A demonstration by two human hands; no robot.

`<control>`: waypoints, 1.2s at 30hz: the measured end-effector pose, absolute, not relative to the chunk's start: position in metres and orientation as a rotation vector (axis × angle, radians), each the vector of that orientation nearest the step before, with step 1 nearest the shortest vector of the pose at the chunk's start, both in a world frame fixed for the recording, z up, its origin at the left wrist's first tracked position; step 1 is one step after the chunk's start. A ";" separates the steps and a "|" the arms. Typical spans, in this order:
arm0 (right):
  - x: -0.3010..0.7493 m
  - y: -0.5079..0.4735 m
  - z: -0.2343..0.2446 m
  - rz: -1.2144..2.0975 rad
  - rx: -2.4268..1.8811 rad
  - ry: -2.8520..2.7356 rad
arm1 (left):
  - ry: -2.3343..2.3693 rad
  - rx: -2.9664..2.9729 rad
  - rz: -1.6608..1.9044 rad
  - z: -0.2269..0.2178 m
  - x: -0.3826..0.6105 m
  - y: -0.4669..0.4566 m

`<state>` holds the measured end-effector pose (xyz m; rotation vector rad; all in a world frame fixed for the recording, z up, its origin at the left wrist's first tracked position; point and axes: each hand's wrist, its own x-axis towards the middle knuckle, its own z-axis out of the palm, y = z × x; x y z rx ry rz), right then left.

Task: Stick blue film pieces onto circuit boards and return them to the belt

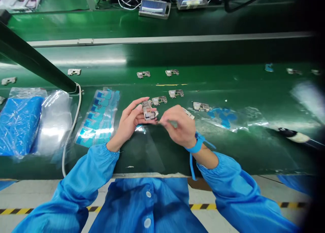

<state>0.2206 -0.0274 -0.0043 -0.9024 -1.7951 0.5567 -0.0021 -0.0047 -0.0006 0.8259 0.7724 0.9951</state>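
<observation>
My left hand (132, 119) holds a small circuit board (149, 110) between thumb and fingers, its metal-shielded face turned up. Close by on the right, my right hand (179, 123) has thumb and forefinger pinched together beside the board's lower corner. Whatever is in that pinch is too small to name. A blue strap (196, 145) is tied around the right wrist. Just past the left fingertips lies another circuit board (159, 100), and a further board (176, 93) rests behind it. A pale flat piece (189, 114) is partly covered by the right hand.
On the left are a sheet of blue film stickers (98, 116), a white cable (73, 131), a slanted green post (38, 57) and a plastic-wrapped blue pack (20, 124). More boards (143, 74) lie farther back on the green bench. At right are blue film pieces (223, 117) and a black-and-white tool (293, 135).
</observation>
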 end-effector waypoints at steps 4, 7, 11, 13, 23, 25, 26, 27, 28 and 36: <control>0.213 -0.023 0.006 1.170 -1.112 -1.391 | 0.739 0.824 0.961 0.001 -0.001 -0.004; 0.215 -0.019 0.010 1.350 -1.131 -1.383 | 0.737 0.829 0.945 0.001 -0.001 -0.004; 0.217 -0.019 0.006 1.351 -1.173 -1.437 | 0.736 0.856 0.934 -0.002 0.000 -0.003; 0.216 -0.021 0.003 1.358 -1.188 -1.429 | 0.747 0.872 0.929 -0.004 0.000 -0.003; 0.216 -0.022 -0.002 1.374 -1.178 -1.377 | 0.846 0.934 0.903 0.000 0.001 -0.004; 0.215 -0.022 -0.001 1.376 -1.180 -1.363 | 0.860 0.896 0.897 0.001 0.002 -0.004; 0.215 -0.022 0.000 1.375 -1.178 -1.357 | 0.861 0.870 0.893 0.001 0.002 -0.005; 0.214 -0.022 0.000 1.371 -1.177 -1.355 | 0.862 0.845 0.889 0.001 0.002 -0.005; 0.214 -0.022 0.001 1.363 -1.176 -1.358 | 0.862 0.828 0.884 0.001 0.002 -0.005; 0.214 -0.023 -0.002 1.288 -1.163 -1.438 | 0.812 0.943 0.878 -0.001 0.000 -0.004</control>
